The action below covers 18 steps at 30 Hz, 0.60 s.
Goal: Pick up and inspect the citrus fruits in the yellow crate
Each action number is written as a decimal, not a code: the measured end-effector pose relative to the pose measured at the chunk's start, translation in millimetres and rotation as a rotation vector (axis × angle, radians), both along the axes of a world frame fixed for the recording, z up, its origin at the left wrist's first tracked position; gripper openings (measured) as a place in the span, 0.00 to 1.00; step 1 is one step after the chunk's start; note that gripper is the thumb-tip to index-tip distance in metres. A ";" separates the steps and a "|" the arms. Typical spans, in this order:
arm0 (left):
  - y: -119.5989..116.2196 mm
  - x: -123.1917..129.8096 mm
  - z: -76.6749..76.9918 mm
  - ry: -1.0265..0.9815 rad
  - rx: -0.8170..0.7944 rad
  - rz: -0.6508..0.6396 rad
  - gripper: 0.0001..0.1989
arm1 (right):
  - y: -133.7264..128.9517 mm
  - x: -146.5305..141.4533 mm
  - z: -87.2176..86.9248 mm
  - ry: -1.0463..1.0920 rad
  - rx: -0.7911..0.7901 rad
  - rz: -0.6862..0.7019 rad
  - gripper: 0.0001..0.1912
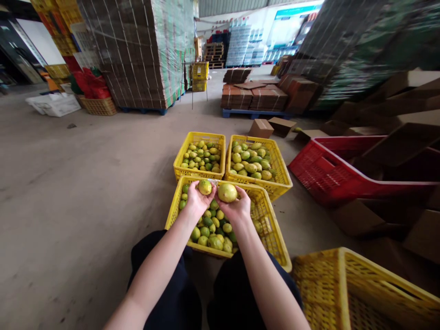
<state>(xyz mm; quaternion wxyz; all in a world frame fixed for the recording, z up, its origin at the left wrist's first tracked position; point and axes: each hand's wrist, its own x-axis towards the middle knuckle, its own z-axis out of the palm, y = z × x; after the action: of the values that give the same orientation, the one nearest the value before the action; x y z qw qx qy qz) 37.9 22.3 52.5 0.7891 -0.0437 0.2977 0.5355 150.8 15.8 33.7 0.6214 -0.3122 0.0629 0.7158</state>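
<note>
Larger fruit (227, 193): we saw it in the right grip (239, 207), curled fingers and thumb holding it, above the near yellow crate (273, 229). Smaller fruit (205, 187) sat in the left grip (196, 201), likewise held by fingers and thumb, just beside the larger one. Skins looked smooth; the larger was pale yellow-green and fairly even, the smaller yellow with green patches. Both were rounded, with faces turned up toward us; we couldn't fix a long axis or a stem end for either.

Loose green and yellow fruit (215, 241) filled part of the near crate, rounded, pointing every which way. Crates were slatted, hard plastic-looking, with open-mesh walls. Behind, we logged a back left crate (206, 134) with small roundish fruit and a back right crate (281, 167) with longer, oblong pieces, many lying roughly crosswise. All stood on the smooth grey floor (103, 183). To the right we noted a red crate (314, 172) among folded brown cardboard, and another yellow crate (316, 284) nearer us.
</note>
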 end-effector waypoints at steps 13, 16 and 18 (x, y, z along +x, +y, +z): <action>9.8 2.2 -2.7 0.411 0.419 0.001 0.06 | 9.5 5.4 2.8 -0.072 0.143 0.066 0.08; 11.2 3.6 -4.1 0.425 0.444 0.003 0.09 | 11.9 7.5 1.4 -0.093 0.128 0.050 0.06; 12.9 4.7 -4.9 0.400 0.445 -0.002 0.10 | 13.5 9.2 0.1 -0.087 0.126 0.049 0.06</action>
<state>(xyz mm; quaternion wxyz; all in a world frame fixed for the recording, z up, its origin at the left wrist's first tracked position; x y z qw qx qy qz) 42.6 35.2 47.6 0.7055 0.2372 0.3227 0.5847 160.0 29.3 33.8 0.6241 -0.3047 -0.0171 0.7192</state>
